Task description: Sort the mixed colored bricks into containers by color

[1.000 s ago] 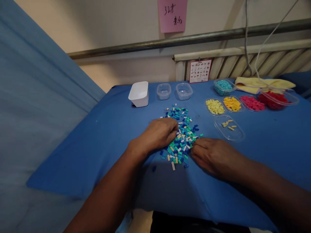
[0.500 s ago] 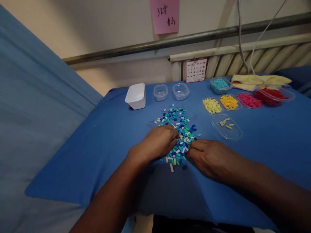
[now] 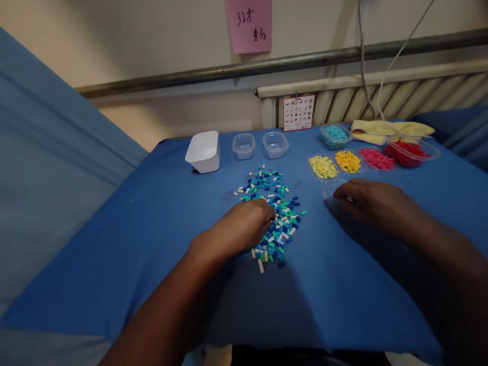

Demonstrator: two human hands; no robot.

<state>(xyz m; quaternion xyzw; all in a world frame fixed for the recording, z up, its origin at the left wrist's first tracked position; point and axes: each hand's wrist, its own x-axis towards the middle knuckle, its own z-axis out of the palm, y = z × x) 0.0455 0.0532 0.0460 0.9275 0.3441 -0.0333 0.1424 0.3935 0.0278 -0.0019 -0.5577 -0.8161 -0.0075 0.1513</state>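
A loose pile of small toy building bricks (image 3: 284, 222) in blue, teal, green, white and cream lies on the blue cloth. My left hand (image 3: 247, 223) rests at the pile's left side with its fingers curled down among the bricks; what they grip is hidden. Off to the right, my right hand (image 3: 368, 201) is over a shallow clear plastic lid (image 3: 331, 184), thumb and fingers drawn together. Anything in that pinch is too small to make out, and the hand covers most of the lid and what lies in it.
At the back stand a white tub (image 3: 206, 155) and two clear containers (image 3: 244, 147). To the right are containers of turquoise (image 3: 334, 134), pale yellow (image 3: 323, 166), orange (image 3: 348, 160), pink (image 3: 377, 158) and red pieces (image 3: 406, 152). A yellow cloth (image 3: 392, 128) lies behind them.
My right hand has left the right side of the pile and moved right and away from me, onto the clear lid. My left hand stays at the pile. The view has shifted slightly.
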